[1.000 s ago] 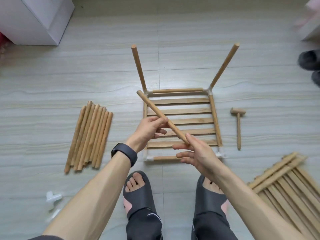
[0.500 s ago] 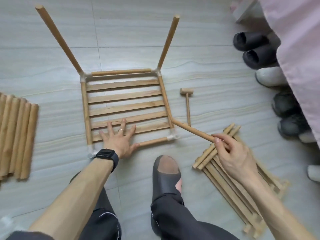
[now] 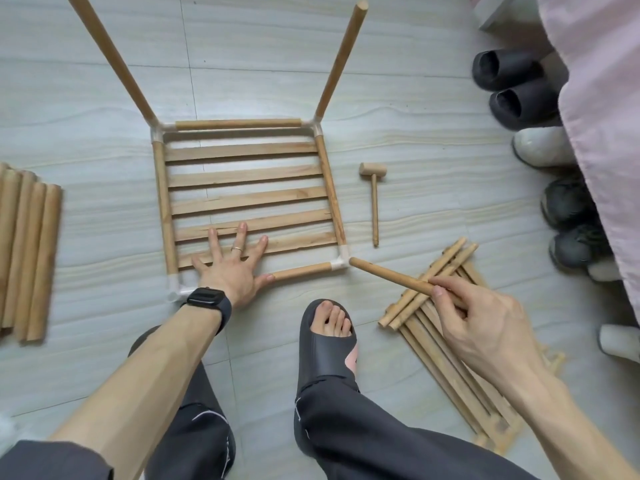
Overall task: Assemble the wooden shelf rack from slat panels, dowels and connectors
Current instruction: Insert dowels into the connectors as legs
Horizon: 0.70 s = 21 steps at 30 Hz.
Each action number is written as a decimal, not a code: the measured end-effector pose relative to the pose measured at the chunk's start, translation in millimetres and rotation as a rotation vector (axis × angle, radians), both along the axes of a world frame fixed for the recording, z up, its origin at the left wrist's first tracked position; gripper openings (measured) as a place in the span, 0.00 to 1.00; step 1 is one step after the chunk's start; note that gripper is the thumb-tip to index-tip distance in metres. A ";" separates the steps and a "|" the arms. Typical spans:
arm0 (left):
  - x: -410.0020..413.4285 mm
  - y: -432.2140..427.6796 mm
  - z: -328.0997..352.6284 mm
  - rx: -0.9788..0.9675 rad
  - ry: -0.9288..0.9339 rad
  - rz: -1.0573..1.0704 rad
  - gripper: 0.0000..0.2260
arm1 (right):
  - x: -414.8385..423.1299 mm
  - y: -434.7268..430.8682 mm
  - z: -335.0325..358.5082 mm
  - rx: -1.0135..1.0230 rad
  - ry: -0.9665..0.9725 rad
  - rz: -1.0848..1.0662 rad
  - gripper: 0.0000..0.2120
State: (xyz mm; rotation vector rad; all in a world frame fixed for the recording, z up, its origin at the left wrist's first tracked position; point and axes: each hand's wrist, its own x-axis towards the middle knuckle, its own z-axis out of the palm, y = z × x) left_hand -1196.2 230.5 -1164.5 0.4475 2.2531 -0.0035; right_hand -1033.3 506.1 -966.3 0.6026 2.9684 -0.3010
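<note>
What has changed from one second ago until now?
The left hand let go of the dowel and now rests flat on the panel. The right hand kept it and moved its tip to the near right connector. The mallet stayed put.

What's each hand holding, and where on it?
Right hand grips a dowel at its near end. Left hand holds nothing, flat on the slat panel.

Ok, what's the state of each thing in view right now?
left hand: flat, fingers spread, pressing on the slat panel.
right hand: grips a dowel.
dowel: tilted, tip at the near right connector, not seated.
slat panel: flat on the floor, two upright dowels in its far corners.
mallet: lying untouched.
spare dowels: piled at left.
spare panels: stacked at right.
</note>
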 end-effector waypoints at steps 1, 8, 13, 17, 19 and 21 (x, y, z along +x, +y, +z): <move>0.2 0.5 0.6 -0.006 0.001 -0.007 0.34 | -0.4 -1.3 0.8 0.009 -0.001 0.020 0.09; -0.5 1.4 -0.4 -0.014 -0.005 -0.029 0.34 | -40.2 -3.2 12.0 0.103 -0.234 0.188 0.10; 6.8 3.5 -5.4 -0.014 0.048 -0.035 0.34 | -98.9 -11.2 10.0 0.128 -0.438 0.316 0.13; 8.4 2.0 -7.8 0.006 0.086 -0.037 0.34 | -104.0 -28.6 1.5 0.194 -0.459 0.351 0.11; 8.3 1.3 -8.7 0.009 0.103 -0.042 0.34 | -101.1 -27.3 0.8 0.214 -0.429 0.376 0.11; 8.2 0.5 -10.7 0.012 0.117 -0.040 0.34 | -98.7 -24.3 0.8 0.214 -0.397 0.386 0.12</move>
